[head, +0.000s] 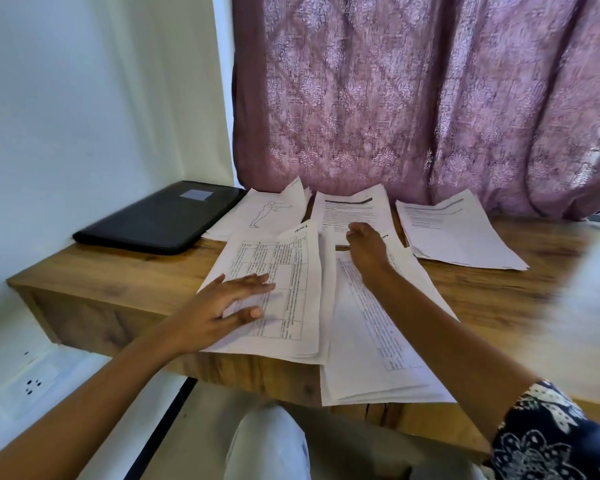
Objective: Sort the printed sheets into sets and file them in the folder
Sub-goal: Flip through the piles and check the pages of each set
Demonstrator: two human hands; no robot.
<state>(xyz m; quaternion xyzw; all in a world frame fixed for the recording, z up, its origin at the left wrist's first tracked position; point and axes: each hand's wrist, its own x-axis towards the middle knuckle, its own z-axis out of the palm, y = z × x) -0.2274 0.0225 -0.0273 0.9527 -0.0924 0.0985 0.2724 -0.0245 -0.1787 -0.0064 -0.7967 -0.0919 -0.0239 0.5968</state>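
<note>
Wooden bench (118, 271) set against white wall (66, 116); purple patterned curtain (413, 98) hung behind; socket (32, 385) mounted below bench edge.

1. Your single view comes from the camera on your head, looking forward and down onto the surface (118, 271).
2. It sits near: both forearms enter from the bottom edge, with the left hand (219, 306) and right hand (366, 249) close to mid-frame.
3. It faces the curtain (430, 98) hanging just beyond the right hand; the wall (66, 116) stands to the left of the left hand.
4. The wide lens bows the edges, and well to the right of the right hand the picture smears.
</note>
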